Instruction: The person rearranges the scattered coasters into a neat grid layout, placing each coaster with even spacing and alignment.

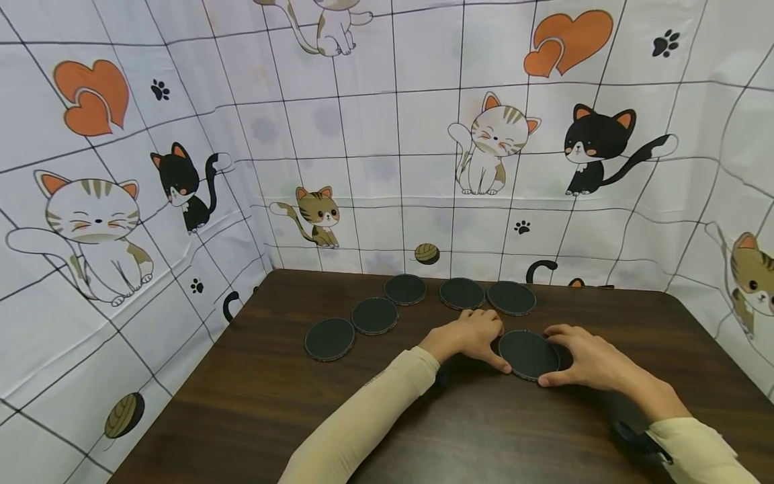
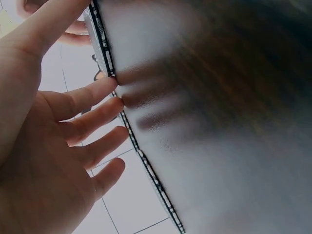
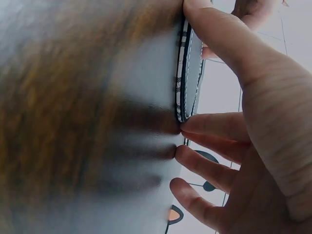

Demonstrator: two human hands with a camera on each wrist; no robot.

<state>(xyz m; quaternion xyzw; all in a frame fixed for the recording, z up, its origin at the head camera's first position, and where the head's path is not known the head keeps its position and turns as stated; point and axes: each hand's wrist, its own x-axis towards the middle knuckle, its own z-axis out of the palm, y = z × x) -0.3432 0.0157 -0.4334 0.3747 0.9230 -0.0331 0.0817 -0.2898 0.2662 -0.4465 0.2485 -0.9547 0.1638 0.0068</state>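
Note:
A round black coaster [image 1: 529,355] with a pale stitched rim lies on the dark wooden table, between both hands. My left hand [image 1: 474,339] holds its left side, thumb at the near edge and fingers at the far-left edge. On the opposite side my right hand [image 1: 595,363] grips it between thumb and index finger. The right wrist view shows the coaster [image 3: 194,73] edge-on, its rim patterned black and white, with the other fingers touching the tabletop. In the left wrist view the thumb partly hides the coaster [image 2: 100,41], and the lower fingers are spread.
Several like coasters lie in an arc: two at left, one coaster [image 1: 329,339] nearest, another [image 1: 375,316] beside it; three along the back, a coaster [image 1: 406,289], a middle one [image 1: 462,294] and a right one [image 1: 511,298]. A cat-print curtain [image 1: 363,134] surrounds the table [image 1: 242,403].

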